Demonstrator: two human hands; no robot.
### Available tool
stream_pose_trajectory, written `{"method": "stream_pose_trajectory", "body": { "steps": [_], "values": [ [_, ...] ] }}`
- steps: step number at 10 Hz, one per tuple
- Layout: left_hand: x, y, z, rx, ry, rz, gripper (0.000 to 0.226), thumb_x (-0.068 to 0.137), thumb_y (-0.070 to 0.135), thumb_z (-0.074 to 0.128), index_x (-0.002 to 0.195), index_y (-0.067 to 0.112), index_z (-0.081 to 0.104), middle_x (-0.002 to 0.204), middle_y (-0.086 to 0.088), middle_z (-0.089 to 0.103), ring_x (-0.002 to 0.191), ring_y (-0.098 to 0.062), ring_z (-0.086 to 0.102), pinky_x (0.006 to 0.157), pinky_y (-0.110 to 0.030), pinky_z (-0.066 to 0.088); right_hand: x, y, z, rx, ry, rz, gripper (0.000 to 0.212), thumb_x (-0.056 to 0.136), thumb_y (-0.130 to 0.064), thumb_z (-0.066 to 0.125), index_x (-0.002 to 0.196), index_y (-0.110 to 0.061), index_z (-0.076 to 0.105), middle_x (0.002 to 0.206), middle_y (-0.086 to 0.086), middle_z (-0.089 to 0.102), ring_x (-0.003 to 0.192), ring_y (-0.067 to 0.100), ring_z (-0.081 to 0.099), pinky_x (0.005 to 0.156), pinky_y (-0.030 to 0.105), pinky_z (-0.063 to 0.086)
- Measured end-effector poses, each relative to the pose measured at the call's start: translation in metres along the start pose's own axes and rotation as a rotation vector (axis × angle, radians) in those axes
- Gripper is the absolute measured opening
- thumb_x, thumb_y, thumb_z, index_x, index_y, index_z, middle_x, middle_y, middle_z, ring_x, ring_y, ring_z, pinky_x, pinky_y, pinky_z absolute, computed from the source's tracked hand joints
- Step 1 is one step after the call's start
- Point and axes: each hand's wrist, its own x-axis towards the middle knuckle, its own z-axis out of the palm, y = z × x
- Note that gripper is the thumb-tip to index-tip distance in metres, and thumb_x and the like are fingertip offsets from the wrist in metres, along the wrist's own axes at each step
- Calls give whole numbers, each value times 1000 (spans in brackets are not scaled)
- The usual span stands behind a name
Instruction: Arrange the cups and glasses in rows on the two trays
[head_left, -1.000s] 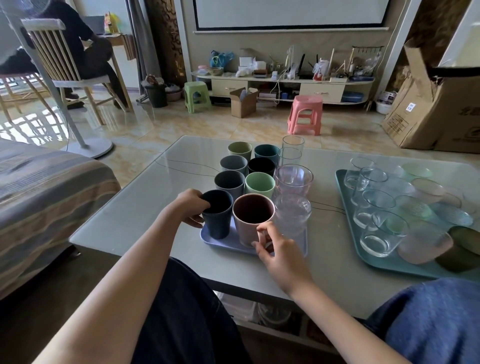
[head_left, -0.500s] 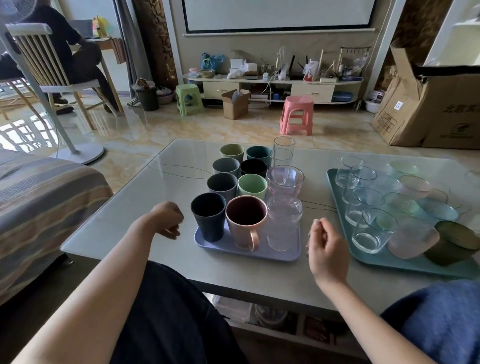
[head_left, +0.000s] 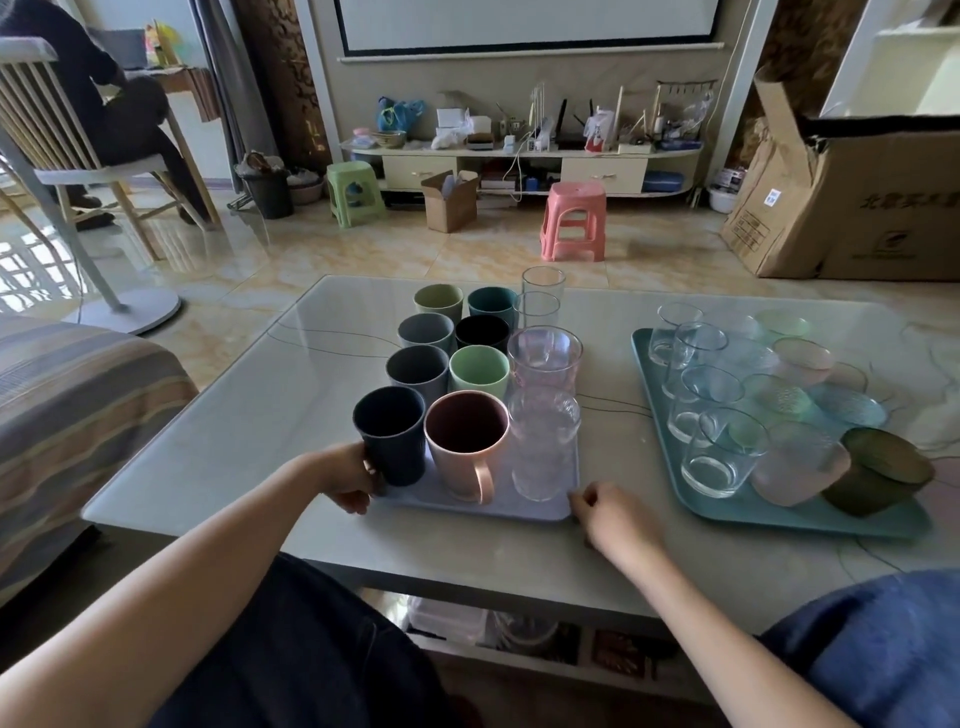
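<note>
— Where are the hands?
— Left hand (head_left: 345, 480) grips the lavender tray (head_left: 524, 506) at its near-left corner beside the navy cup (head_left: 390, 434); right hand (head_left: 613, 517) has its fingers pinched at the near-right corner.
— The risk?
— A jerk on the tray could topple the packed glasses. The teal tray (head_left: 779, 514) sits apart on the counter (head_left: 234, 415).

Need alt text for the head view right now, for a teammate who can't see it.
Both hands, left hand and right hand, sit at the near corners of a lilac tray packed with rows of cups and glasses. A teal tray of glasses lies to its right on the table.
</note>
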Motion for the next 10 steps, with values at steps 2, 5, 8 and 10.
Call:
{"method": "stream_pose_trajectory", "body": {
  "steps": [2, 5, 8, 10],
  "values": [
    [-2, -3, 3, -29, 58, 60, 12, 86, -4, 49, 83, 7, 49, 61, -9, 57, 38, -10, 56, 46, -19, 51, 6, -7, -5, 107, -75, 74, 25, 85, -37, 50, 72, -18, 58, 74, 7, 71, 73, 28, 67, 72, 33, 54],
    [13, 24, 29, -14, 108, 175, 19, 90, 7, 44, 103, 4, 57, 58, -5, 59, 46, -17, 54, 53, -21, 48, 4, 19, -21, 42, 46, 158, 19, 88, -29, 52, 77, -14, 56, 84, 10, 65, 77, 28, 60, 64, 29, 43],
    [19, 51, 49, 59, 60, 227, 9, 88, 8, 44, 92, 7, 52, 63, -8, 62, 54, -23, 56, 57, -25, 47, -1, 37, -33, -125, 181, 197, 23, 95, -14, 38, 99, -4, 58, 106, 18, 63, 99, 35, 60, 68, 31, 38],
    [7, 57, 27, -60, -135, 132, 10, 93, -2, 42, 90, 5, 48, 73, -13, 63, 63, -23, 63, 60, -27, 56, -5, 50, -33, -74, 203, 75, 34, 99, -30, 36, 95, -5, 58, 97, 20, 67, 91, 38, 64, 65, 31, 43]
  ]
}}
